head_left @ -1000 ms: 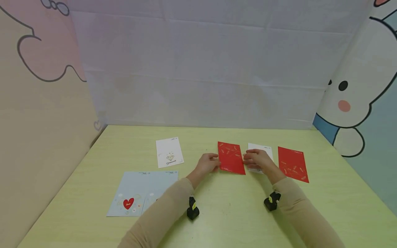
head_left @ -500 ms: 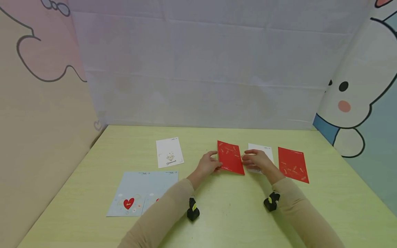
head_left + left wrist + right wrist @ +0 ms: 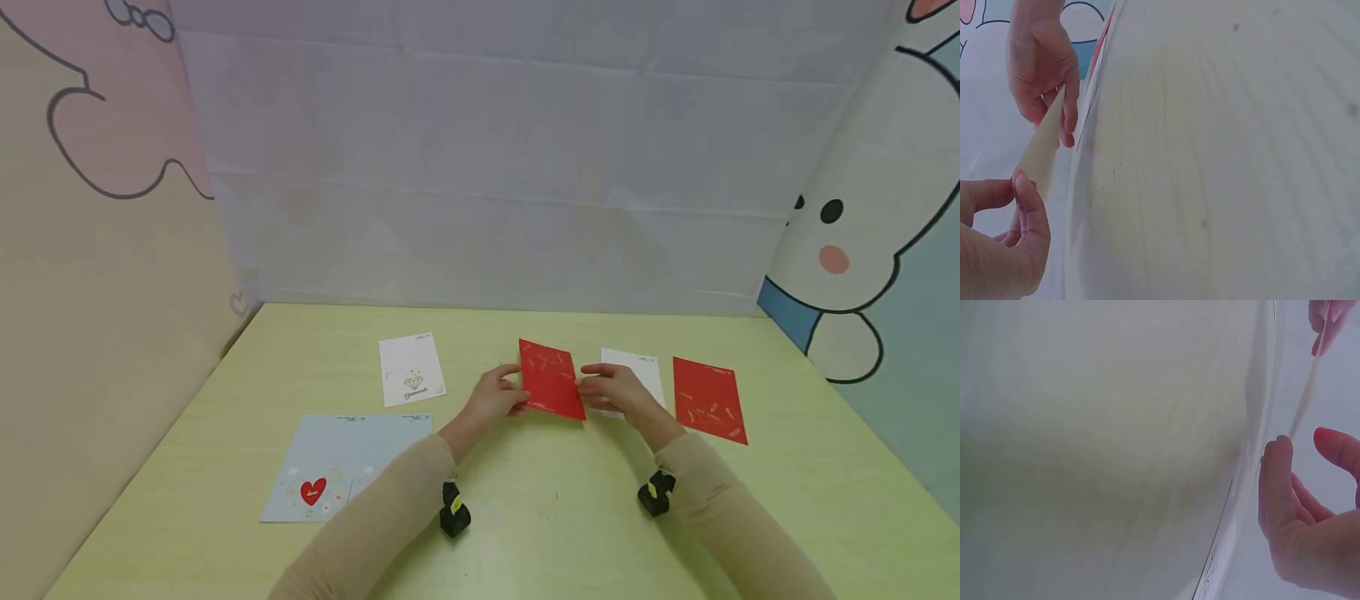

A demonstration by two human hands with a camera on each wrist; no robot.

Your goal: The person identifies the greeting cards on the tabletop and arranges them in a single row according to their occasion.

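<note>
While both hands meet just right of the frame's centre in the head view, they hold one thing between them: a red rectangular paper card with gold flecks (image 3: 552,380), lifted off the pale green desk (image 3: 570,517) and tilted. The left hand (image 3: 493,396) pinches the card's left edge between thumb and fingers, and the right hand (image 3: 617,390) pinches its right edge in the same way, so both are clamped on the card. In the left wrist view the card (image 3: 1040,150) shows edge-on as a pale sliver, with the left hand (image 3: 999,245) at the lower left of the frame and the right hand (image 3: 1042,69) at the upper left. In the right wrist view the card (image 3: 1305,400) is again a thin strip above the right hand (image 3: 1310,512) in the lower right corner.

Behind the right hand lies a white rectangular card (image 3: 639,370), partly covered by it. Just right of that lies a second red card with gold flecks (image 3: 708,399), flat on the desk. To the left of centre rests a white card with a small gold emblem (image 3: 411,368), and at the lower left a pale blue sheet bearing a red heart (image 3: 341,467), partly under the beige left sleeve (image 3: 367,525).
</note>
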